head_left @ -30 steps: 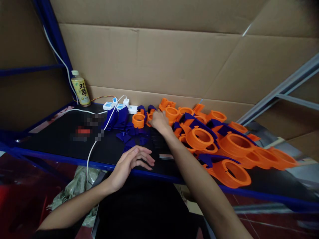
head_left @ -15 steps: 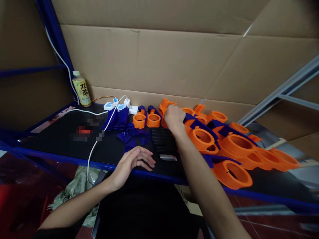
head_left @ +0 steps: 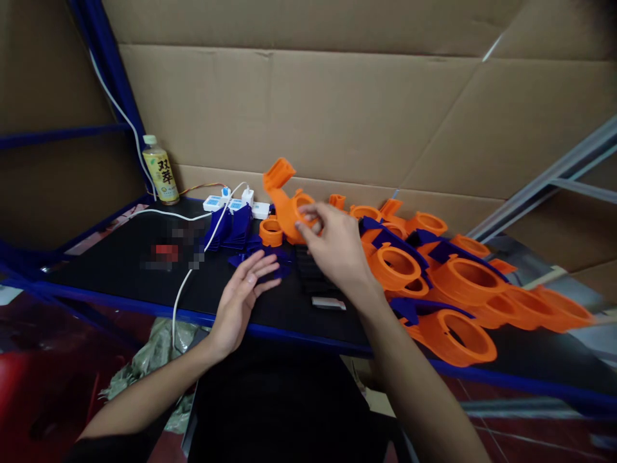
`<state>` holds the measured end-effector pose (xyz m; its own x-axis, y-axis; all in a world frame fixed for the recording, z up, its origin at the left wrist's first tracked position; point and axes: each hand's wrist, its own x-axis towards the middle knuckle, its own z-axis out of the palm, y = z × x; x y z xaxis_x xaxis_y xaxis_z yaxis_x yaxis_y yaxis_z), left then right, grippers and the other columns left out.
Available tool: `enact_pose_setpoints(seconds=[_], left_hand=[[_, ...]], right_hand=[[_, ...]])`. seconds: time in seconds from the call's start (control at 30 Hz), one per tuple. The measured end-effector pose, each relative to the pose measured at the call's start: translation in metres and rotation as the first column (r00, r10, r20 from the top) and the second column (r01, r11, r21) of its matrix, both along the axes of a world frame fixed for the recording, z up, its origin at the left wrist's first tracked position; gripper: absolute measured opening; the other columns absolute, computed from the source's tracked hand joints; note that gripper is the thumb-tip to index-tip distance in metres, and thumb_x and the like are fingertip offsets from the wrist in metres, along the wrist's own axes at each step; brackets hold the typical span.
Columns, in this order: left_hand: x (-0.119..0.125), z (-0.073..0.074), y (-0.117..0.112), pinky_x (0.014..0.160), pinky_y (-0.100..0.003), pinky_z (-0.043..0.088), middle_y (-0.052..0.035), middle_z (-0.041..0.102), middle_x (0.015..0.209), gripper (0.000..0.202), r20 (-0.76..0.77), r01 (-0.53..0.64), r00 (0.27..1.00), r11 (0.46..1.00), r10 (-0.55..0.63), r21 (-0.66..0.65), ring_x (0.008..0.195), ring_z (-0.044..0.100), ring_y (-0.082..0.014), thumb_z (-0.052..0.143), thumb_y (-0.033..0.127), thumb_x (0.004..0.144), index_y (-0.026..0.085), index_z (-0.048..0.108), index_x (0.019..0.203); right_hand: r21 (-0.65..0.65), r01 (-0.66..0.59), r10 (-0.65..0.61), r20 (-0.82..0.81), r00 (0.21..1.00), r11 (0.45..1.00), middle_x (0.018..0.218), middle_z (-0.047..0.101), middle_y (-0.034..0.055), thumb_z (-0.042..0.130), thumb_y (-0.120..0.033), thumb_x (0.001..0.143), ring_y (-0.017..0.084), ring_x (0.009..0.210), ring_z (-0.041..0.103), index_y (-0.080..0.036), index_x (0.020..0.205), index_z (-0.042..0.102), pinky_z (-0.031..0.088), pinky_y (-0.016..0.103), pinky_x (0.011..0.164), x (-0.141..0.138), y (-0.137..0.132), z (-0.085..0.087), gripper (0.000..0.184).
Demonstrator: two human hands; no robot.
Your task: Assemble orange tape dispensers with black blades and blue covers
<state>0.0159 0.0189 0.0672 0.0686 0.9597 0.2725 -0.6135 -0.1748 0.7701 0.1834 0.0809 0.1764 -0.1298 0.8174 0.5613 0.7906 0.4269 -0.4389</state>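
Right hand pinches a raised orange holder at its ten o'clock — no blue part visible on it. Left hand open, empty. Blue-and-orange units, apparently joined, at four o'clock; blue plates loose at nine.

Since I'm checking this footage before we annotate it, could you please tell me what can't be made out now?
In the head view:
Part of the held orange piece: behind the right hand.
Part of the black strips: behind the right hand.
Whatever lies under the pixelated patch: blurred out.
Bottle label's fine print: too small.
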Motion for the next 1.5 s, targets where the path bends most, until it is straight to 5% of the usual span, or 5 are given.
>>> enact_pose_setpoints(seconds=[0.27, 0.47, 0.83, 1.17, 1.5], left_hand=[[-0.001, 0.009, -0.002, 0.091, -0.041, 0.057, -0.0145, 0.054, 0.149, 0.045, 0.091, -0.042, 0.995, 0.997, 0.048, -0.068, 0.112, 0.070, -0.0290, 0.062, 0.044, 0.094, 0.024, 0.056, 0.134], [-0.003, 0.003, -0.002, 0.071, -0.036, 0.060, -0.0185, 0.076, 0.106, 0.062, 0.029, 0.072, 0.997, 0.984, -0.068, -0.165, 0.080, 0.076, -0.0264, 0.059, 0.065, 0.088, 0.010, 0.065, 0.116], [-0.010, 0.005, 0.003, 0.056, -0.029, 0.054, -0.0171, 0.074, 0.068, 0.073, 0.015, 0.321, 0.941, 0.880, -0.337, -0.351, 0.062, 0.072, -0.0241, 0.046, 0.071, 0.089, 0.003, 0.074, 0.087], [-0.004, 0.001, 0.000, 0.050, -0.030, 0.055, -0.0181, 0.078, 0.103, 0.043, -0.094, 0.270, 0.951, 0.938, -0.295, -0.219, 0.055, 0.073, -0.0236, 0.062, 0.049, 0.089, 0.013, 0.061, 0.111], [-0.002, -0.002, 0.001, 0.048, -0.025, 0.051, -0.0081, 0.074, 0.062, 0.043, -0.235, 0.300, 0.908, 0.930, -0.346, -0.211, 0.057, 0.075, -0.0273, 0.066, 0.050, 0.089, 0.014, 0.062, 0.112]], right_hand=[[-0.398, -0.452, 0.363, -0.280, 0.889, 0.798, 0.079, 0.073, -0.0009, 0.061, -0.033, 0.095, 0.013, 0.060, 0.065, -0.026, 0.112, 0.071, 0.052, 0.026, 0.061, 0.006, -0.110, -0.035, 0.021], [-0.291, -0.067, 0.097, 0.093, 0.991, 0.954, 0.103, 0.077, 0.0043, 0.059, -0.030, 0.096, 0.022, 0.090, 0.073, -0.025, 0.102, 0.074, 0.054, 0.033, 0.078, 0.053, -0.087, -0.058, 0.018], [-0.259, 0.192, -0.015, 0.559, 0.829, 0.947, 0.094, 0.074, 0.0035, 0.055, -0.018, 0.093, 0.022, 0.084, 0.072, -0.024, 0.090, 0.073, 0.040, 0.028, 0.060, 0.067, -0.075, -0.073, 0.019], [-0.291, 0.140, 0.014, 0.469, 0.883, 0.946, 0.093, 0.073, 0.0028, 0.057, -0.017, 0.089, 0.019, 0.078, 0.070, -0.024, 0.087, 0.069, 0.042, 0.026, 0.061, 0.068, -0.076, -0.067, 0.014], [-0.295, -0.093, 0.132, 0.113, 0.985, 0.951, 0.088, 0.073, 0.0015, 0.058, -0.029, 0.094, 0.017, 0.073, 0.067, -0.026, 0.094, 0.068, 0.048, 0.028, 0.065, 0.068, -0.082, -0.057, 0.011]])
